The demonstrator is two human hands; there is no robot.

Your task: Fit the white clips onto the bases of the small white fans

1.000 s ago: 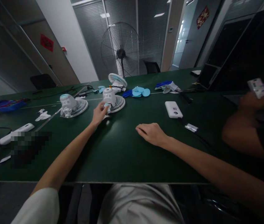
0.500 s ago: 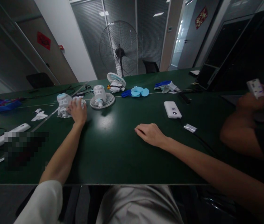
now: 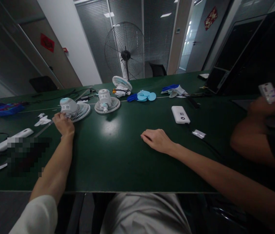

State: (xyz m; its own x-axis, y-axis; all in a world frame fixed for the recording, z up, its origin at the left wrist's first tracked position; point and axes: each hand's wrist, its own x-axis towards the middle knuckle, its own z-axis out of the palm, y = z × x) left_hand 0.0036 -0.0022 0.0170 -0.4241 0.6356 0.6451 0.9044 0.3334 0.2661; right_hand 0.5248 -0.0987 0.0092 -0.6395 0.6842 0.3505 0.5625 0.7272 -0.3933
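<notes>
My left hand [image 3: 63,124] is at the near left side of a small white fan [image 3: 80,112], its fingers curled round the fan's lower part and partly hidden. This fan lies grille-down with its motor housing up. Just to its right, a second small fan [image 3: 108,105] lies the same way. Behind them, a third small fan [image 3: 121,86] leans with its grille raised. My right hand [image 3: 155,139] rests on the green table [image 3: 118,159] in a loose fist, apart from everything. Beyond it lies a white power bank [image 3: 180,114] with a dark cable.
Light-blue round pieces [image 3: 146,95] and blue-and-white gloves [image 3: 173,90] lie farther back. On the left are crumpled white scraps [image 3: 42,120], a white power strip [image 3: 14,139] and a blue tray [image 3: 6,109]. At right, another person's hand [image 3: 264,105] holds a small white box [image 3: 268,92].
My left hand has moved left and nearer, from over the first fan's grille to the near left of its housing, uncovering the grille. My right hand stays put.
</notes>
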